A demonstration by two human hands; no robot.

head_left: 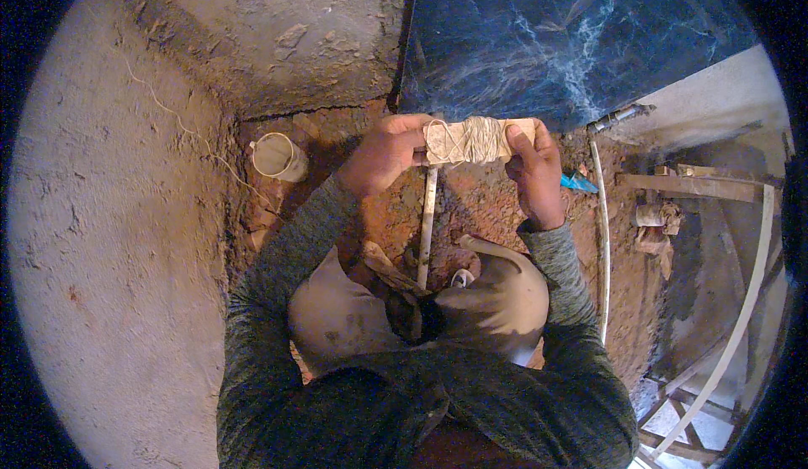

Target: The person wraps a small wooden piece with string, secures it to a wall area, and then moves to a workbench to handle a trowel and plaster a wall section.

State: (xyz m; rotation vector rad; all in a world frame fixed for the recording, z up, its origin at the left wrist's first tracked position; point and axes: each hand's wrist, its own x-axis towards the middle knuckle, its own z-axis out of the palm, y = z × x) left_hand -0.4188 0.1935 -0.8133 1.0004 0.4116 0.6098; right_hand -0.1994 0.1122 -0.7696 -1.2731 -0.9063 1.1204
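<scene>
My left hand (380, 153) and my right hand (534, 170) hold a short flat piece of wood wound with pale string (473, 140), one hand at each end. The piece is level, just in front of a dark blue marbled slab (555, 40). A loose strand of the string loops at the left end by my left thumb. My knees in dusty trousers are below, over reddish soil (480, 200).
A white pipe end (278, 156) sticks out of the soil at the left. A thin white pipe (427, 225) lies under my hands, another (603, 242) runs along the right. A rough plastered wall (109, 217) stands left; wooden pieces and a blue scrap (579, 184) lie right.
</scene>
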